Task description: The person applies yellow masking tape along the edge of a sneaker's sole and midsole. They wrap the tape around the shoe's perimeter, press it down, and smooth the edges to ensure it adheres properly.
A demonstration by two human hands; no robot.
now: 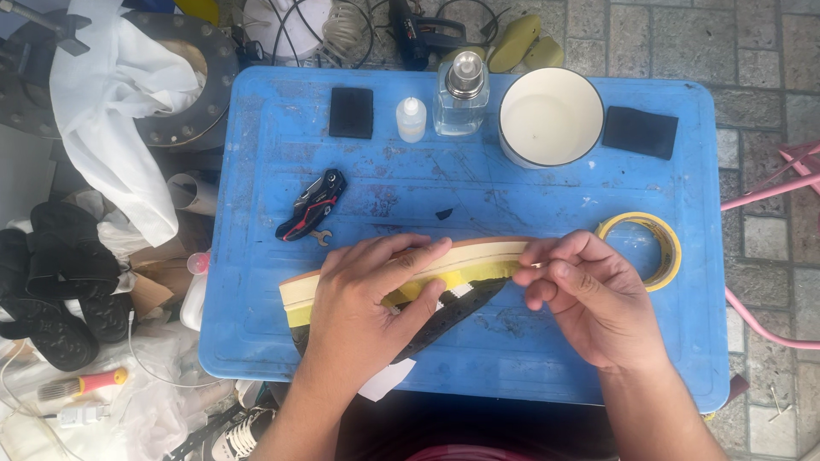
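Observation:
A shoe [465,300] lies on its side on the blue plastic table [547,196], its pale sole edge [478,250] turned up and yellow masking tape [465,275] running along the side. My left hand [367,307] lies flat over the shoe's middle, fingers pressing on the tape and sole. My right hand [585,294] is at the shoe's right end, thumb and fingers pinched on the end of the tape. Much of the shoe's dark upper is hidden under my left hand.
On the table: a roll of yellow tape [656,248], a folding knife [312,203], two black pads [351,112] [641,131], a small white bottle [411,119], a glass bottle [462,92], a white bowl [550,117]. Black sandals [51,282] and white cloth [120,111] lie left.

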